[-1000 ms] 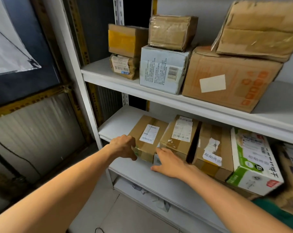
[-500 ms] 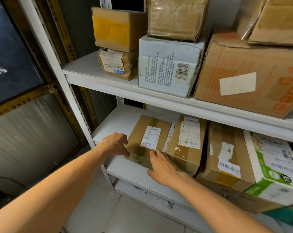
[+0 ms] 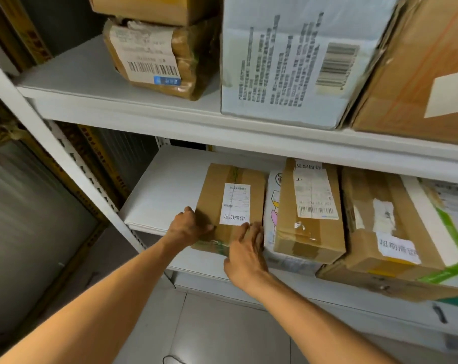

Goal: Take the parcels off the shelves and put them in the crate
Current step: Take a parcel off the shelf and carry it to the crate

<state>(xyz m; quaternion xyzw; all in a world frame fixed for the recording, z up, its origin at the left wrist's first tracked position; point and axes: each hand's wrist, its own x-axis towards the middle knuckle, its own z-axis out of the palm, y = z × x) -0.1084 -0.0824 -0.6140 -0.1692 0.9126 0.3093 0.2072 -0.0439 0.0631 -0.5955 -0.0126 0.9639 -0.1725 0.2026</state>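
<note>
A brown cardboard parcel (image 3: pixel 230 190) with a white label lies flat at the left of the lower white shelf (image 3: pixel 164 190). My left hand (image 3: pixel 187 228) grips its near left corner, thumb on top. My right hand (image 3: pixel 245 252) holds its near right corner, fingers curled over the top edge beside the label. To its right stand a second labelled brown parcel (image 3: pixel 310 211) on a white printed box (image 3: pixel 271 206), then a taped brown box (image 3: pixel 374 227) and a green-and-white box (image 3: pixel 448 222). No crate is in view.
The upper shelf (image 3: pixel 91 82) carries a tape-wrapped parcel (image 3: pixel 154 53), a pale printed box (image 3: pixel 298 56) and a large brown carton (image 3: pixel 416 64). A white upright post (image 3: pixel 65 164) runs down the left. Tiled floor (image 3: pixel 209 327) lies below.
The camera has closed in on the shelf. Both hands have settled onto the near corners of the left brown parcel; the right hand moved from the shelf edge up onto the parcel.
</note>
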